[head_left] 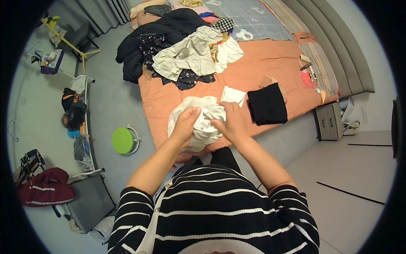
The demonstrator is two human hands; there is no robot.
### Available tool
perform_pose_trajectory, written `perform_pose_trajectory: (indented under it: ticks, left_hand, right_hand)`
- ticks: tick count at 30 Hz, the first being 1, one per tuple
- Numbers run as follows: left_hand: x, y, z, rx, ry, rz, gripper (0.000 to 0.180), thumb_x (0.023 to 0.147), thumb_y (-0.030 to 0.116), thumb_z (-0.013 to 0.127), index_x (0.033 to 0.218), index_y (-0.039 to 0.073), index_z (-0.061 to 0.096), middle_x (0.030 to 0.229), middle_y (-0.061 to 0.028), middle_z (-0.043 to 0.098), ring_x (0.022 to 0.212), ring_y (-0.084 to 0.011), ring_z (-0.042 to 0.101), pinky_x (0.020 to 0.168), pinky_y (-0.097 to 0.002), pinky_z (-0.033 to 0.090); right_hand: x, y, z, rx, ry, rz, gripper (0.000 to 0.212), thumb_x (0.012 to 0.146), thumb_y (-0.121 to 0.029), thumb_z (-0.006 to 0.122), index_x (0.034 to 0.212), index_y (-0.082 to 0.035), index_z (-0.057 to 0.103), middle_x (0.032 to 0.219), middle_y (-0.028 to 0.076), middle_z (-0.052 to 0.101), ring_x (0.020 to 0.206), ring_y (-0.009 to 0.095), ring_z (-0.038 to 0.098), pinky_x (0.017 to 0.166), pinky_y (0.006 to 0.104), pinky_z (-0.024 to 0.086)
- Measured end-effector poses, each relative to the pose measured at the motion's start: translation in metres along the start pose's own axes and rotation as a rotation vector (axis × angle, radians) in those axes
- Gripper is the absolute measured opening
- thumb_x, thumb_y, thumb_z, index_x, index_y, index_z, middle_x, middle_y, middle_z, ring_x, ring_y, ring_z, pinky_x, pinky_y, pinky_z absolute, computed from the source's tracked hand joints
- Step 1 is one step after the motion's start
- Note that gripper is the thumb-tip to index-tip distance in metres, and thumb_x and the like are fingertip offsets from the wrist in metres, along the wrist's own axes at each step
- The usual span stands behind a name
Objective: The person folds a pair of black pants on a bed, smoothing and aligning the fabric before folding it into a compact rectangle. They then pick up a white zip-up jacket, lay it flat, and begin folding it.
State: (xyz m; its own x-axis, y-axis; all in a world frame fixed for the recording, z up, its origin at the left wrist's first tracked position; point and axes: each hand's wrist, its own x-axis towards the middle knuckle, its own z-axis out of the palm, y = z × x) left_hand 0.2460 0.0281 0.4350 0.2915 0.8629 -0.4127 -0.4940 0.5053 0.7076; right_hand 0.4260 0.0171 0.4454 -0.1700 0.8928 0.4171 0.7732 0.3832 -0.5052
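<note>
A crumpled white garment [186, 111] lies at the near edge of the bed, bunched up between my hands; its exact kind cannot be made out. My left hand [185, 125] pinches its gathered cloth on the left side, thumb on top. On the right, my right hand [232, 122] has its fingers curled around the same cloth, with the thumb pointing inward. Just beyond my right hand rests a folded white cloth [232, 95]. To the right of that is a neatly folded black garment [268, 105], with a beige lacy piece [270, 81] partly under it.
An orange bedspread [262, 59] covers the bed. Heaped clothes lie farther back: a dark padded jacket [169, 23], a cream garment [186, 55] and floral pieces. A green stool [122, 140] stands at left, a grey nightstand [329, 122] at right. Small items lie by the headboard [338, 42].
</note>
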Motion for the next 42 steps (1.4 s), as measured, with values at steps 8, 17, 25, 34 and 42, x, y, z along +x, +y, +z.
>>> perform_pose_trajectory:
  ticks: [8, 17, 25, 34, 42]
  left_hand:
    - [-0.01, 0.004, 0.027, 0.372, -0.046, 0.424, 0.019, 0.094, 0.019, 0.059, 0.088, 0.002, 0.061, 0.076, 0.0034, 0.056, 0.069, -0.0039, 0.048, 0.062, -0.0195, 0.041]
    - [0.01, -0.024, -0.044, 0.672, -0.048, 0.477, 0.021, 0.091, 0.017, 0.062, 0.102, -0.001, 0.06, 0.102, -0.0056, 0.059, 0.088, -0.0113, 0.055, 0.079, -0.025, 0.044]
    - [-0.005, -0.024, -0.071, 0.907, -0.144, 0.254, 0.014, 0.083, 0.007, 0.062, 0.094, 0.002, 0.068, 0.078, -0.0013, 0.067, 0.075, -0.0089, 0.059, 0.068, -0.0252, 0.048]
    - [0.008, -0.02, -0.098, 0.798, -0.009, 0.349, 0.018, 0.087, 0.007, 0.051, 0.097, 0.001, 0.065, 0.089, -0.004, 0.066, 0.078, -0.011, 0.059, 0.068, -0.0241, 0.046]
    - [-0.018, -0.011, -0.188, 0.524, -0.011, 0.35, 0.026, 0.095, 0.024, 0.048, 0.073, 0.014, 0.039, 0.064, 0.0021, 0.038, 0.052, -0.0129, 0.036, 0.049, -0.0296, 0.034]
  right_hand:
    - [-0.021, -0.009, 0.053, 1.238, -0.169, 0.559, 0.011, 0.085, -0.008, 0.051, 0.092, 0.001, 0.054, 0.085, 0.012, 0.06, 0.076, 0.027, 0.059, 0.07, 0.033, 0.047]
    - [-0.005, -0.006, 0.036, 1.041, -0.638, 0.713, 0.043, 0.093, -0.02, 0.047, 0.128, 0.005, 0.043, 0.116, 0.013, 0.057, 0.103, 0.018, 0.056, 0.083, 0.0297, 0.047]
    - [0.014, 0.022, -0.021, 1.147, -0.674, 0.96, 0.041, 0.096, -0.036, 0.051, 0.113, 0.001, 0.06, 0.08, 0.002, 0.064, 0.072, 0.009, 0.057, 0.064, 0.0228, 0.044]
    - [-0.016, 0.014, -0.006, 0.972, -0.912, 0.519, 0.013, 0.084, -0.011, 0.067, 0.095, -0.003, 0.069, 0.077, -0.004, 0.063, 0.074, 0.004, 0.054, 0.065, 0.0217, 0.045]
    - [-0.067, 0.09, 0.069, 1.025, -1.171, 0.828, 0.025, 0.088, -0.015, 0.061, 0.109, -0.002, 0.063, 0.088, 0.005, 0.066, 0.071, 0.011, 0.06, 0.066, 0.0239, 0.05]
